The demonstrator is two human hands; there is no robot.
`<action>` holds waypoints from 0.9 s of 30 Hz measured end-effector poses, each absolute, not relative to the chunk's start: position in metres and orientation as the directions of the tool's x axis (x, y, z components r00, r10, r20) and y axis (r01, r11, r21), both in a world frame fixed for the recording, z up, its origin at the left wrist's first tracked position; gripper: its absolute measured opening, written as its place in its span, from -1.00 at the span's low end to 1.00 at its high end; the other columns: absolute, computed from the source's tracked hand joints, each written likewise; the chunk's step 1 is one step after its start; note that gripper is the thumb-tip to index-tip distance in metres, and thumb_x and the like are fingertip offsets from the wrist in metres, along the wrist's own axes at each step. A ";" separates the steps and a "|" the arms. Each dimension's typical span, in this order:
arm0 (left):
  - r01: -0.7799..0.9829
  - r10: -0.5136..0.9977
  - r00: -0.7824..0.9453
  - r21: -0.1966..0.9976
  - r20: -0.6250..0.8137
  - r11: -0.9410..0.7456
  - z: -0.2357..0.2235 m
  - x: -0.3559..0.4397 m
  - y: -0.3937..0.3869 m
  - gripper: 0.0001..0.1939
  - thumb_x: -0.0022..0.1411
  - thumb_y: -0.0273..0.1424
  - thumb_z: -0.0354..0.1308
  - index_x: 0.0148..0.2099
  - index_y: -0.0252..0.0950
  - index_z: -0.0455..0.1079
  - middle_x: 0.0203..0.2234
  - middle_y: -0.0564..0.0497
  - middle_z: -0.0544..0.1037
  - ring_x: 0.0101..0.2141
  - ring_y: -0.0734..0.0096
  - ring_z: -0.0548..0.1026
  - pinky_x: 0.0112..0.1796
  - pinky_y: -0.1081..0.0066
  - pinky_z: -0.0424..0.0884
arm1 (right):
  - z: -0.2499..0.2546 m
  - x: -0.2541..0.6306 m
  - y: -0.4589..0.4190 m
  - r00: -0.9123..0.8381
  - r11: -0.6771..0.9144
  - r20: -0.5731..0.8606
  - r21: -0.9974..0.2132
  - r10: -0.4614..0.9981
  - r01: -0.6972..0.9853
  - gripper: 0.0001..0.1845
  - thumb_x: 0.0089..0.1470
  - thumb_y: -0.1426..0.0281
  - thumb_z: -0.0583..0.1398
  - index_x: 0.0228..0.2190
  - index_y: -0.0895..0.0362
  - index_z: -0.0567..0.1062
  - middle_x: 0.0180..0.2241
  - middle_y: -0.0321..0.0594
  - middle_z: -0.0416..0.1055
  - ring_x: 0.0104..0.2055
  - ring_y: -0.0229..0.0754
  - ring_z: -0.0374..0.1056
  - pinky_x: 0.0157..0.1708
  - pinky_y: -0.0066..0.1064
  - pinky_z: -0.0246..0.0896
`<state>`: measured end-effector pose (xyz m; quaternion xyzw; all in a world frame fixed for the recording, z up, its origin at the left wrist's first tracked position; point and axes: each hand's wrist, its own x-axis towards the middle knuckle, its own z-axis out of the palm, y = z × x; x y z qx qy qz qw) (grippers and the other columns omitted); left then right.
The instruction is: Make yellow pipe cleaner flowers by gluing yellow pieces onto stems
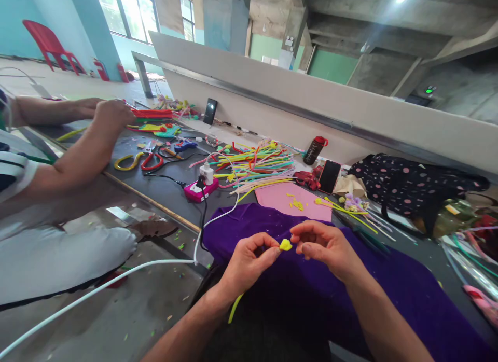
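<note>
Between thumb and forefinger, my left hand (251,261) pinches a small yellow flower bud (286,245) by its base. A yellow fuzzy stem (235,307) hangs below that palm and seems to belong to the bud. Just right of the bud, my right hand (324,246) is held with its fingers curved and parted, with nothing visible in them. Both hands are above a purple cloth (249,217) at the table's near edge. Behind them a pink sheet (272,196) bears several yellow scraps (296,204).
Several coloured pipe cleaners (257,162) lie mid-table near a pink power strip (201,190) with a white cable. Scissors (152,161) lie farther left, beside a co-worker's hands (111,113). Toward the right are a dark bottle (315,150), a phone (329,176) and a dotted black bag (408,183).
</note>
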<state>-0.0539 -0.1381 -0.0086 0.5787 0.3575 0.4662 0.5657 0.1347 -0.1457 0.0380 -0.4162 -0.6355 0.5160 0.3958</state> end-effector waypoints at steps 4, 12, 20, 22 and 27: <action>0.017 0.933 0.285 0.973 0.218 -0.232 -0.006 -0.053 -0.138 -0.91 0.02 -0.42 0.13 -0.45 -0.32 0.41 -0.56 0.05 0.44 -0.50 0.49 0.32 -0.42 0.51 0.21 | 0.035 0.129 -0.139 -0.394 0.085 0.026 -0.987 0.919 0.134 -0.77 -0.07 0.32 0.22 -0.32 0.16 0.46 -0.47 -0.26 0.40 -0.44 -0.27 0.32 -0.52 -0.49 0.21; 0.075 0.926 0.297 0.961 0.232 -0.265 -0.011 -0.051 -0.137 -0.91 0.04 -0.42 0.11 -0.45 -0.31 0.41 -0.55 0.05 0.45 -0.49 0.48 0.34 -0.41 0.51 0.21 | 0.031 0.124 -0.135 -0.427 0.098 0.024 -0.983 0.904 0.154 -0.83 -0.01 0.32 0.18 -0.41 0.17 0.49 -0.52 -0.28 0.38 -0.49 -0.31 0.28 -0.53 -0.51 0.18; 0.078 0.924 0.305 0.961 0.231 -0.266 -0.013 -0.050 -0.137 -0.89 0.05 -0.39 0.10 -0.45 -0.31 0.40 -0.56 0.06 0.44 -0.49 0.48 0.33 -0.42 0.50 0.20 | 0.026 0.126 -0.134 -0.420 0.120 0.044 -0.980 0.907 0.158 -0.82 -0.01 0.31 0.18 -0.43 0.17 0.50 -0.53 -0.27 0.38 -0.47 -0.28 0.30 -0.52 -0.48 0.22; 0.075 0.927 0.301 0.963 0.226 -0.259 -0.013 -0.050 -0.138 -0.89 0.04 -0.39 0.11 -0.46 -0.31 0.41 -0.56 0.06 0.44 -0.49 0.47 0.33 -0.42 0.50 0.20 | 0.026 0.126 -0.134 -0.418 0.124 0.048 -0.980 0.907 0.157 -0.83 -0.01 0.31 0.18 -0.43 0.17 0.50 -0.52 -0.26 0.38 -0.47 -0.28 0.30 -0.53 -0.49 0.23; 0.083 0.927 0.297 0.961 0.228 -0.263 -0.015 -0.049 -0.138 -0.90 0.04 -0.40 0.11 -0.47 -0.30 0.40 -0.55 0.05 0.44 -0.49 0.47 0.33 -0.42 0.50 0.19 | 0.024 0.126 -0.135 -0.421 0.124 0.051 -0.981 0.906 0.148 -0.84 0.00 0.33 0.18 -0.44 0.16 0.50 -0.52 -0.27 0.37 -0.47 -0.29 0.29 -0.52 -0.49 0.24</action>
